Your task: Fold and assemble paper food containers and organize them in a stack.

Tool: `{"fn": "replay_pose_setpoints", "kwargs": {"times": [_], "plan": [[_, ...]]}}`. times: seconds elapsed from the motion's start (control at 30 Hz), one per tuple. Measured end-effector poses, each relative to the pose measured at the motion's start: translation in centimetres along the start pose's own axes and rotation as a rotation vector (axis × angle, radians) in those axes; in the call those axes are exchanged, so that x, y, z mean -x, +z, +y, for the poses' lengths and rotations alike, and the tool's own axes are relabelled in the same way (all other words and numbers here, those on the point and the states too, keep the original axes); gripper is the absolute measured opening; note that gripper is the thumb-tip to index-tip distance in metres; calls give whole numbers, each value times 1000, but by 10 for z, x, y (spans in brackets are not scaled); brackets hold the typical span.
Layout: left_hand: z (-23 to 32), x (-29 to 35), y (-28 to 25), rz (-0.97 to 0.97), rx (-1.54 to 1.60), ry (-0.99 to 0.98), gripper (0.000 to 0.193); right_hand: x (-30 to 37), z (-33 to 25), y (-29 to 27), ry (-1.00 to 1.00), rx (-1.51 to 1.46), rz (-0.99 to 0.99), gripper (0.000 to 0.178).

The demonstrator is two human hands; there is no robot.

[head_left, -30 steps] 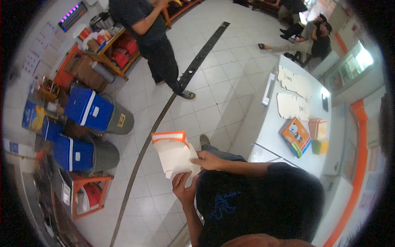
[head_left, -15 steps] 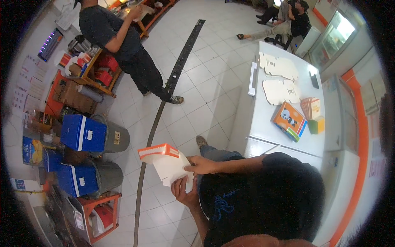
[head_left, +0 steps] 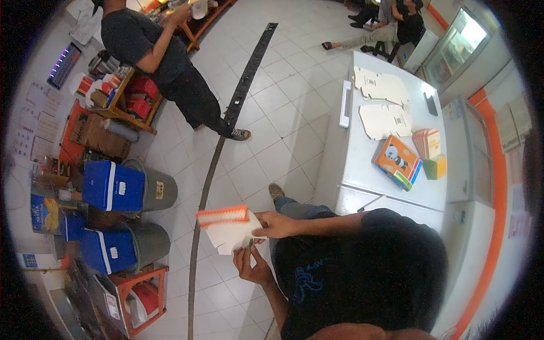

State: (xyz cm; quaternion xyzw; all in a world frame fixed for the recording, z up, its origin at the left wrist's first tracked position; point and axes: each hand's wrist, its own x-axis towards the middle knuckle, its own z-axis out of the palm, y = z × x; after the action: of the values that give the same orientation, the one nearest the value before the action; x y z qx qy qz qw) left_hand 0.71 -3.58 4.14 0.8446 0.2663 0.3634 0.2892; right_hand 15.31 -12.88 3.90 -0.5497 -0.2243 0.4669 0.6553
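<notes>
While the right hand grips the partly folded carton, the left hand has unclear hold, and blanks lie unfolded.

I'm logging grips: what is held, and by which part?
A carton: the right hand grips its right edge; the left hand is at its lower edge, hold unclear.

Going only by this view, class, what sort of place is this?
Probably a small takeaway food shop's work area: flat cardboard carton blanks lie on a white chest freezer, and a lit glass-door fridge stands nearby.
</notes>
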Motion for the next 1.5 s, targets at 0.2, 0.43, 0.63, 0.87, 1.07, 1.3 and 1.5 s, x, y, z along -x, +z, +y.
{"fn": "replay_pose_setpoints", "kwargs": {"times": [0.2, 0.43, 0.63, 0.87, 1.07, 1.3, 1.5], "plan": [[-13, 13, 9, -112, 68, -406, 21, 12, -9, 9, -337, 548, -54, 43], [-37, 34, 10, -259, 329, -727, 19, 14, 16, 14, -388, 763, -87, 32], [-33, 44, 19, -164, 748, -941, 15, 12, 27, 12, -264, 849, -111, 15], [-13, 39, 6, -271, 892, -938, 21, 10, 34, 5, -361, 749, -62, 13], [-27, 35, 9, -451, 579, -740, 24, 7, 31, 3, -240, 506, -32, 13], [-28, 34, 8, -439, 547, -646, 25, 5, 19, -7, -314, 508, -105, 13], [-28, 31, 8, -405, 543, -632, 25, 6, 8, -7, -316, 627, -162, 14]]}}
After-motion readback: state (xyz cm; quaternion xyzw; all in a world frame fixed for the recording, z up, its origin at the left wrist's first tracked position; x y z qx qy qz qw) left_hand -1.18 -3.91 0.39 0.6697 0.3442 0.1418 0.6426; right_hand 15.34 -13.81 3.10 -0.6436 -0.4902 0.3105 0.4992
